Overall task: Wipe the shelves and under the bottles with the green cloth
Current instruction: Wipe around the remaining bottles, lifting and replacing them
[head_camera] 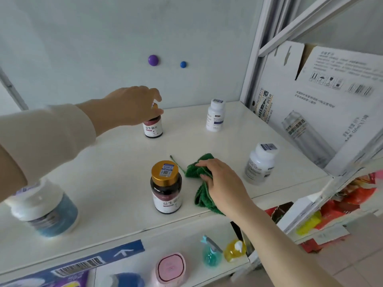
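Curled round the cap of the far dark bottle (152,128), with thumb and fingers (158,98) of the left hand (134,104) pinching it from above (cap mostly hidden under the hand). Reaching in from the left out of a cream sleeve (47,137). Upright on the white shelf (116,162) near the back wall (83,48), label facing forward.

Closed on the green cloth (202,196) with the fingers (204,163) of the right hand (222,180), thumb tucked into a fold, palm pressing the crumpled fabric against the shelf. Cloth in the front middle of the shelf, partly under the hand, trailing to the front edge, a thin loop sticking out toward the back left.

Just left of the cloth, apart from it, a near dark bottle (166,189) with a gold cap and a sticker on top. Farther right, a right white bottle (260,165) standing near the shelf's right edge; toward the back, a back white bottle (215,117), upright. At the front left, a wide tub (45,210) with a white lid, blurred. Beside the shelf on the right, a printed cardboard box (310,104) leaning inside the metal rack (251,65). On the back wall, a purple magnet (153,60) and a smaller blue magnet (183,64). On the lower shelf (178,242), a teal spray bottle (211,254) just beside a yellow bottle (235,250), and a pink container (171,268) to their left.
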Tool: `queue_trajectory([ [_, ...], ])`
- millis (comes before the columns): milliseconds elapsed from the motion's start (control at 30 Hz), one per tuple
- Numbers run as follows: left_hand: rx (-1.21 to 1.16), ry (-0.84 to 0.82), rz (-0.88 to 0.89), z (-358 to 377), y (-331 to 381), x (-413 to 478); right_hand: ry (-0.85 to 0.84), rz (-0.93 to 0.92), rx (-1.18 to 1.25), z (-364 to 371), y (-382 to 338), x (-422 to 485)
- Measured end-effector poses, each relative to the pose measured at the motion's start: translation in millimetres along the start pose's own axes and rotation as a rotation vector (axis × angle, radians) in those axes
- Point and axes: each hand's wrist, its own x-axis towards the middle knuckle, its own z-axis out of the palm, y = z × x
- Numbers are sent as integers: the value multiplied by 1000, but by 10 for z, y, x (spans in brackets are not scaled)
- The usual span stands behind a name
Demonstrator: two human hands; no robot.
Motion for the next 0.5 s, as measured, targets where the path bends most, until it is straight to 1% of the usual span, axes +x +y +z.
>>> queue_trajectory([
  [267,55,28,-27,-91,80,-900,26,-61,25,-61,8,-373],
  [333,87,50,-22,-86,60,-1131,56,-71,5,-62,-14,-461],
  [500,213,41,-56,-110,-92,-1584,52,-52,-48,-82,-141,-667],
])
